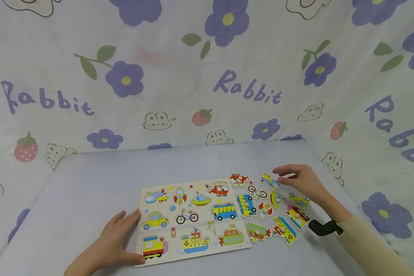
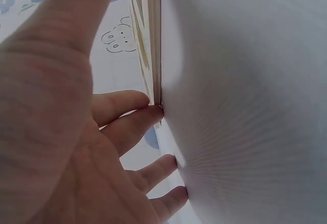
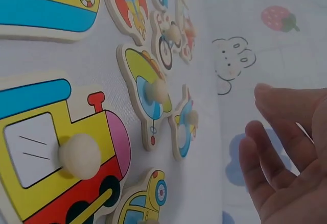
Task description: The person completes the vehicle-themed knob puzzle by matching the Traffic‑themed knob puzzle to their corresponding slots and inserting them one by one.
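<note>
My left hand [image 1: 110, 241] rests at the left side of a wooden vehicle puzzle board [image 1: 172, 255]. Its thumb touches the front left corner; in the left wrist view, fingertips [image 2: 153, 113] meet the board's edge and others touch the tabletop. My right hand [image 1: 303, 180] hovers right of the airplane piece [image 1: 270, 181], fingers loosely bent and nothing held. A gap separates that hand from the airplane piece [image 3: 183, 134] in the right wrist view. Nearby lie the flying saucer piece [image 1: 275, 200], the car piece [image 1: 299, 200] and the train piece [image 1: 298, 216], all with round knobs.
More knobbed pieces lie right of the board: helicopter [image 1: 239, 180], bicycle [image 1: 258, 193], bus [image 1: 246, 206], rocket [image 1: 264, 211], submarine [image 1: 257, 232] and ship [image 1: 285, 230]. A patterned curtain [image 1: 179, 92] hangs behind the pale tabletop [image 1: 107, 184]. A black strap [image 1: 322, 228] circles the right wrist.
</note>
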Motion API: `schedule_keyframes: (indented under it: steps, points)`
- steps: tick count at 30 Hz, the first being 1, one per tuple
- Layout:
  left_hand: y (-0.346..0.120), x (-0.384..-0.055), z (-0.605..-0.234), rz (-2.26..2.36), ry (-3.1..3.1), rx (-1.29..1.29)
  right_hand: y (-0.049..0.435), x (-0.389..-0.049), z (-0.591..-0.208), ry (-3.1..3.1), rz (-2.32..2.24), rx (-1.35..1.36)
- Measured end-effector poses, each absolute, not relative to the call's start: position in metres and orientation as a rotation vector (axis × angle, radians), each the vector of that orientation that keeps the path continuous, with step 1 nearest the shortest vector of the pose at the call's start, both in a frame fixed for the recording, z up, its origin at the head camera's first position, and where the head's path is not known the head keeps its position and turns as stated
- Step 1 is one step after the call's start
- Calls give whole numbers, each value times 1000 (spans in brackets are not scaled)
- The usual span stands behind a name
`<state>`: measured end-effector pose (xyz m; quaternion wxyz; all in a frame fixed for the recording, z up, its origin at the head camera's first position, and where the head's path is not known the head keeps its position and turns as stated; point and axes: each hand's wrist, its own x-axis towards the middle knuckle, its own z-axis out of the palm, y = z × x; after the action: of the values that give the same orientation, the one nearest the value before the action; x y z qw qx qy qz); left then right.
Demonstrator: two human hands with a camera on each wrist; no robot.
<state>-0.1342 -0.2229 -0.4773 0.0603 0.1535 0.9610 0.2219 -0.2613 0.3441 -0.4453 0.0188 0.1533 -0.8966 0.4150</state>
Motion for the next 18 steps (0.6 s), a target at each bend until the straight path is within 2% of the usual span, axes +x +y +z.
schedule_keyframes:
  steps: [6,18]
  points:
    - [-223,-135,-477,686,2908,451,342,-277,-451,-2836,1358,477]
    - [-225,-134,-479,676,2900,455,342,-283,-465,-2887,1399,370]
